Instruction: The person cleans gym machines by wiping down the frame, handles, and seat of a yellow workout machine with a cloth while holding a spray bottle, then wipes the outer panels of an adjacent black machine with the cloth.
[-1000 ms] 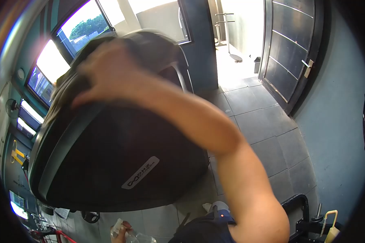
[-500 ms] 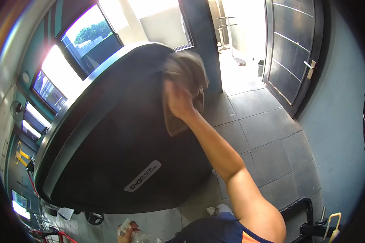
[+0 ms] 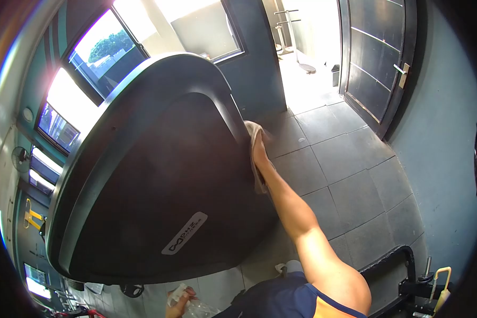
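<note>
A large black machine panel [image 3: 159,175] with a silver "DHZ Fitness" label [image 3: 184,233] fills the middle of the head view. My right hand [image 3: 259,152] presses a greyish-brown cloth [image 3: 253,129] against the panel's right edge, its fingers closed around part of the cloth and partly hidden by it. Low in the view, my left hand [image 3: 179,305] grips a clear spray bottle [image 3: 199,308] by its white spray head. The bottle's lower part is cut off by the frame.
An open dark door [image 3: 373,63] with a silver handle stands at the upper right, beside a bright doorway with a scale. Grey floor tiles [image 3: 350,153] lie right of the panel. A black metal frame [image 3: 408,265] is at lower right; windows [image 3: 103,55] line the left.
My right hand and the cloth have moved from the panel's upper face down and right to its right edge. My left hand still holds the spray bottle.
</note>
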`<state>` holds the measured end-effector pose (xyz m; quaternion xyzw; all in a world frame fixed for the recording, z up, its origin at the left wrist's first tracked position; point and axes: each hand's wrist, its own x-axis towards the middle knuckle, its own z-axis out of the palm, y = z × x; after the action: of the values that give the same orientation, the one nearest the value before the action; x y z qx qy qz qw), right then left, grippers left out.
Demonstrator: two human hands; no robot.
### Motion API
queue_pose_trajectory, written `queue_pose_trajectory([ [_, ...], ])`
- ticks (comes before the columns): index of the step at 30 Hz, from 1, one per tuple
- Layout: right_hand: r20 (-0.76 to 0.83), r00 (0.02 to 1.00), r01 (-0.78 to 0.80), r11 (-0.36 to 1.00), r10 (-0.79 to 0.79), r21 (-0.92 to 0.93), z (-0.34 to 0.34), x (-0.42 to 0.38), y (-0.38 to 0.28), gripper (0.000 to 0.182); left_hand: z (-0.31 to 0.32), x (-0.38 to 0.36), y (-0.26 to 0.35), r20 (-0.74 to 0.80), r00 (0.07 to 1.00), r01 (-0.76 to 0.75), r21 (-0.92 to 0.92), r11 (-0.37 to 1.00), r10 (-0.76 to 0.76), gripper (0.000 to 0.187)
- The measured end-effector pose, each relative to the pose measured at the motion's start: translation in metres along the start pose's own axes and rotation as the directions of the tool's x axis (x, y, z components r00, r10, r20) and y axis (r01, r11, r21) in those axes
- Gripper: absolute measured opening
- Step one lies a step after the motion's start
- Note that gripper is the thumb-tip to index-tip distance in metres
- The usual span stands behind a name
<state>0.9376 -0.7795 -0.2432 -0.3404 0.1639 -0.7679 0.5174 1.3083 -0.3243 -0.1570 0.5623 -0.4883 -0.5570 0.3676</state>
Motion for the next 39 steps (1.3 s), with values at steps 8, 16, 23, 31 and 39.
queue_pose_trajectory([
  [8,0.195,0.975,-0.045,0.957,0.104,-0.285,-0.003,0.035,-0.034,0.052,0.009,-0.006,-0.012,0.004,0.998,-0.056,-0.029,0.998,0.056,0.029],
  [16,-0.249,0.945,0.029,0.815,-0.211,-0.579,-0.007,-0.092,0.033,0.061,0.01,-0.001,-0.038,-0.087,0.994,0.049,-0.196,0.979,-0.067,0.025],
  [23,0.36,0.7,0.63,0.295,-0.617,-0.719,0.219,-0.034,-0.136,0.056,0.001,-0.005,-0.043,-0.138,0.99,-0.021,-0.137,0.99,0.002,0.03],
  [31,0.899,0.408,0.885,0.31,-0.159,-0.347,0.331,-0.036,-0.201,0.043,-0.013,-0.034,-0.066,-0.293,0.955,-0.119,-0.238,0.964,0.046,0.031],
  [39,0.943,0.279,0.872,-0.364,-0.181,-0.328,0.358,-0.011,-0.211,0.052,-0.02,-0.112,-0.113,-0.5,0.865,-0.124,-0.283,0.951,-0.036,0.031],
])
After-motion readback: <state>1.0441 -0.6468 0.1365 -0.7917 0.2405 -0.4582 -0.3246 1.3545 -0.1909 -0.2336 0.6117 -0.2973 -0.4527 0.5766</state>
